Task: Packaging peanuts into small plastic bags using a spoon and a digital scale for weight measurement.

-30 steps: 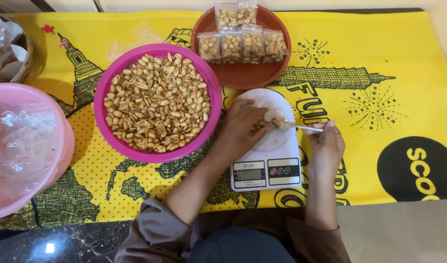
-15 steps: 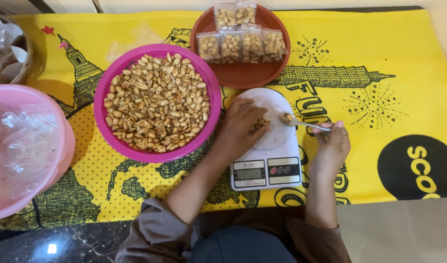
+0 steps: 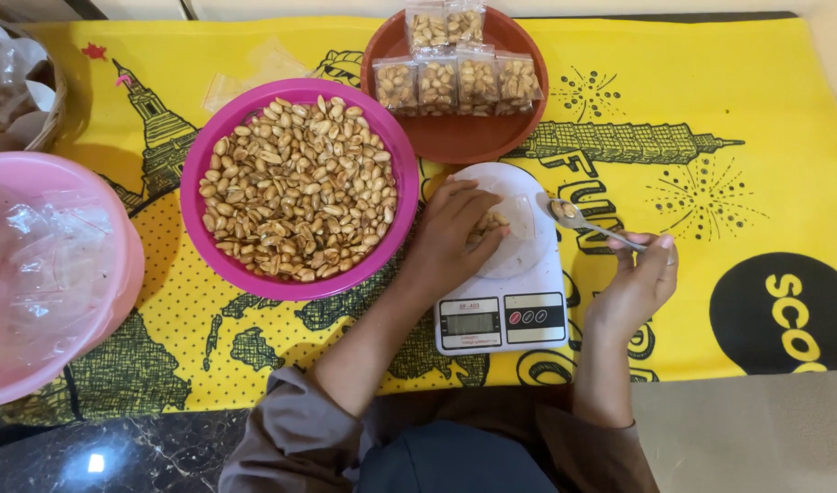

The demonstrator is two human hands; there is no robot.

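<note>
My left hand (image 3: 452, 231) rests on the round white pan of a digital kitchen scale (image 3: 501, 318), holding a small clear bag of peanuts (image 3: 497, 220) on it. My right hand (image 3: 640, 278) grips the handle of a metal spoon (image 3: 583, 222), whose bowl carries a few peanuts and hovers just off the right side of the pan. To the left of the scale stands a magenta bowl (image 3: 299, 187) full of roasted peanuts.
A brown plate (image 3: 455, 137) at the back holds several filled clear bags of peanuts (image 3: 455, 82). A pink tub (image 3: 53, 274) lined with clear plastic sits at far left, a wicker basket (image 3: 21, 91) behind it. All rests on a yellow printed cloth (image 3: 711, 110).
My right hand has drawn the spoon back to the right, away from the bag on the scale. The left hand stays on the bag.
</note>
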